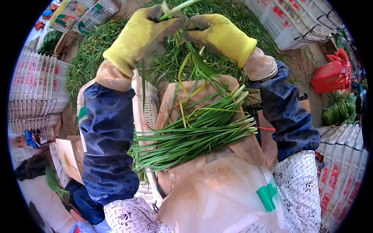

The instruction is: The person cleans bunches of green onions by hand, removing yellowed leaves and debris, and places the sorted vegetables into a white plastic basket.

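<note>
Stalks (182,6) sit at the top centre of the frame, grasped in the left hand (147,34), whose gloved fingers curl around them so that the pale parts jut toward the upper right. Fingertips of the right hand (215,37) are drawn together just beside that grip; whether they pinch a leaf cannot be told, since the glove hides it. Green and yellowing leaves (200,62) trail beneath the two hands, perhaps raised this high to separate them from what lies below. At the centre, a pile of greens (194,136) rests on a brown sheet (210,190) over the lap, pale ends gathered to the right and tips pointing left, an arrangement that likely keeps the ends even. The sheet seems meant to shield the patterned clothing (297,186), as the blue sleeves (108,143) and gloves shield arms and fingers. Loose greens (97,50) are heaped across the upper part of the frame, probably there to be within arm's reach. A white crate (151,99) stands left of the lap. Stacked crates (37,77) line the left edge, probably nested to save room, and a red bag (328,76) with red strands stands at the right.
</note>
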`<state>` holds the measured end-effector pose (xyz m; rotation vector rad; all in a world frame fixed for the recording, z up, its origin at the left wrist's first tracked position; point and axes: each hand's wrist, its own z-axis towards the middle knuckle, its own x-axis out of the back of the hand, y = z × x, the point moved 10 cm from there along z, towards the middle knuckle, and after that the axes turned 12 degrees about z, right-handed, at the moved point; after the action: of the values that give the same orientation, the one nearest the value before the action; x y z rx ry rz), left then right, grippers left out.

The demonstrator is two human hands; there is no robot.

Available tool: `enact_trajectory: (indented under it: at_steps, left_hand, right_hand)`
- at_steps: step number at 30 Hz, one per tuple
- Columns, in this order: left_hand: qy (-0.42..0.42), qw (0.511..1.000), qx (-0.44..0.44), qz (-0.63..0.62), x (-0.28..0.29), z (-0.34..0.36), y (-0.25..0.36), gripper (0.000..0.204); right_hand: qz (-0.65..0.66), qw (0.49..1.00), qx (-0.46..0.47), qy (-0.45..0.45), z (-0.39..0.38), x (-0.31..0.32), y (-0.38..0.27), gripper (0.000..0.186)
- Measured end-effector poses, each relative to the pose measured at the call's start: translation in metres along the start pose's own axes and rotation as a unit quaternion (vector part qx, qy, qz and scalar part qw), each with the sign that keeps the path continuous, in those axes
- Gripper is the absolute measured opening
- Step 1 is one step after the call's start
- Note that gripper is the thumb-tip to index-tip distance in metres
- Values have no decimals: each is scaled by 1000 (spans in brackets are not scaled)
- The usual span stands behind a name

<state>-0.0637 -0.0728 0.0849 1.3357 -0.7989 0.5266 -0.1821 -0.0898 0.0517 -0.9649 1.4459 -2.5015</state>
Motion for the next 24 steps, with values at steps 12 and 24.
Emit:
enact_trajectory:
  at_steps: [12,24]
  left_hand:
    - [75,996,26,-47,21,10,-35,31]
    - [228,973,24,22,97,-2,-63,28]
  right_hand:
    - [-334,919,-198,68,-17,111,89,46]
    - [31,979,-199,24,-25,-7,96,33]
